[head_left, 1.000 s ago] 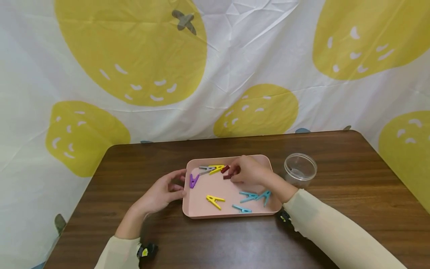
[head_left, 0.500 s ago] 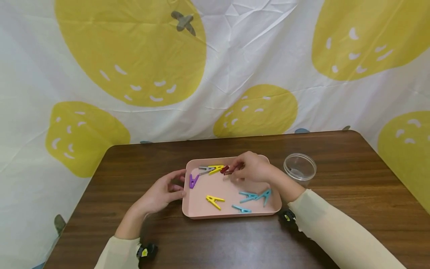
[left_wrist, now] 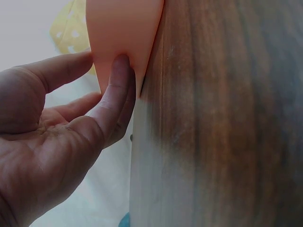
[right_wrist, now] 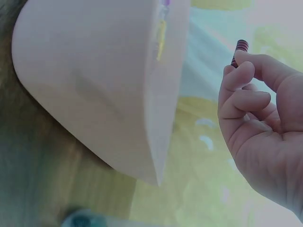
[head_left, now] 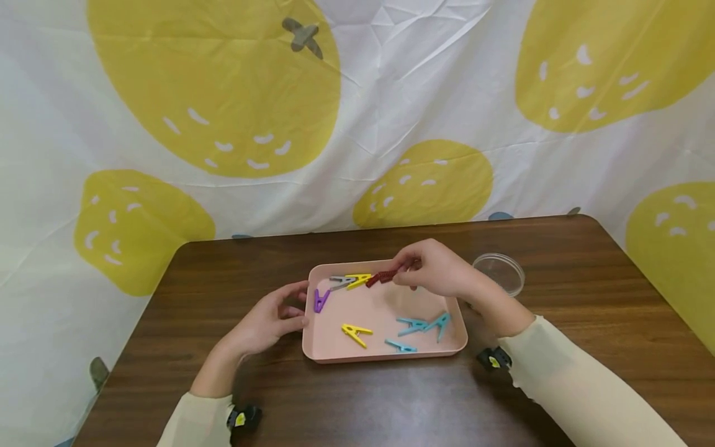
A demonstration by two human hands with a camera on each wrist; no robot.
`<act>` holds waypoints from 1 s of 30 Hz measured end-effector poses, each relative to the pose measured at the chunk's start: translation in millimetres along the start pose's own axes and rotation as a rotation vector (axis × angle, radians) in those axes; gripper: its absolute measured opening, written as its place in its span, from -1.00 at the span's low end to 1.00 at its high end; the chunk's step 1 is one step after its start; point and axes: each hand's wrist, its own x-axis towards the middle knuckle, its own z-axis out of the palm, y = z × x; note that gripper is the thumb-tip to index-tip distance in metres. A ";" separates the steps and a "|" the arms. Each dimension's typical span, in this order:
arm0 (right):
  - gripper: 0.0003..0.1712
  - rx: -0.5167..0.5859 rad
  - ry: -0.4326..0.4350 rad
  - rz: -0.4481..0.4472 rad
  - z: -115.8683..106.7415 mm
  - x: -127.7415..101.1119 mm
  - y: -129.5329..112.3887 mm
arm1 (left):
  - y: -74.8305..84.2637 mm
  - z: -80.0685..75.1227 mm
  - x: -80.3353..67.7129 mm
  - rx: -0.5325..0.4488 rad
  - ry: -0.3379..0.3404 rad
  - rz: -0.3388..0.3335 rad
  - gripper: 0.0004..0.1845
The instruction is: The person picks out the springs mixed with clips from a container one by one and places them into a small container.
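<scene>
A dark red spring [head_left: 386, 276] is pinched between thumb and index finger of my right hand [head_left: 438, 270], over the far side of a pink tray [head_left: 385, 357]. In the right wrist view the spring [right_wrist: 242, 45] shows as a striped cylinder at the fingertips. Another dark red piece [head_left: 372, 282] lies just left of it, near a yellow clothespin [head_left: 359, 281] and a grey clothespin [head_left: 342, 280]. My left hand [head_left: 265, 323] touches the tray's left outer wall with loosely extended fingers; the left wrist view shows fingertips against that wall [left_wrist: 125, 28].
Also in the tray are a purple clothespin [head_left: 321, 301], another yellow clothespin [head_left: 355, 334] and several light blue clothespins [head_left: 412, 326]. A clear round jar [head_left: 505, 276] stands right of the tray, partly behind my right forearm. Behind the wooden table [head_left: 223, 261] hangs a fruit-print cloth [head_left: 251, 205].
My right hand has lifted the spring off the tray floor and moved up and slightly right with it. The left hand stays at the tray's left side.
</scene>
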 end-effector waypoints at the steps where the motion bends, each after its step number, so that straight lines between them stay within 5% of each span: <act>1: -0.81 -0.002 0.005 0.004 -2.9 -2.2 -0.8 | 0.3 -0.1 0.2 0.000 -0.001 0.000 -0.24; 30: -0.76 -0.046 0.225 0.107 -64.6 -68.2 13.6 | 0.1 -1.1 -0.1 -0.013 -0.005 -0.009 -0.24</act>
